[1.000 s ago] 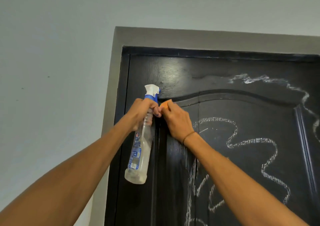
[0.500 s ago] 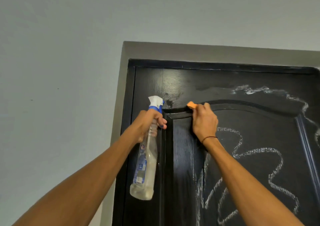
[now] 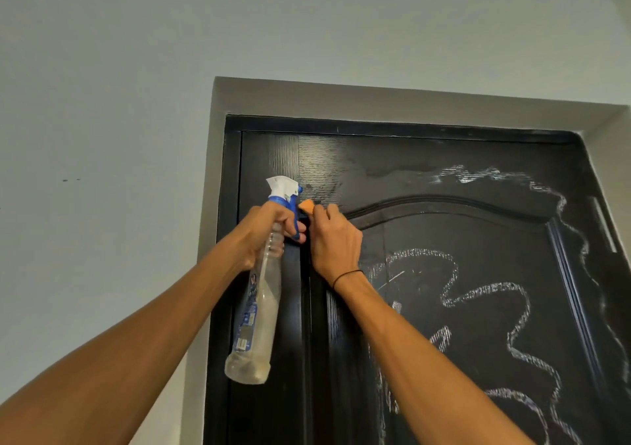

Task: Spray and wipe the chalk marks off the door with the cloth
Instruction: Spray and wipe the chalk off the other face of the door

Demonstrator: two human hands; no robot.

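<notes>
Now right hand (image 3: 336, 239), gripping cloth (image 3: 307, 205), slid back left beside left hand (image 3: 269, 229) clutching bottle (image 3: 256, 308).

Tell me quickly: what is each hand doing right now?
Left hand: grips the spray bottle.
Right hand: holds the orange cloth against the door.

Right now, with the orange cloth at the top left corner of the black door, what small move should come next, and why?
Probably slide the right hand, which presses the orange cloth, rightward along the black wooden door toward the white chalk scribble. The area beside the cloth already looks wet and clean, while chalk remains further right. The left hand only holds the clear spray bottle.
</notes>
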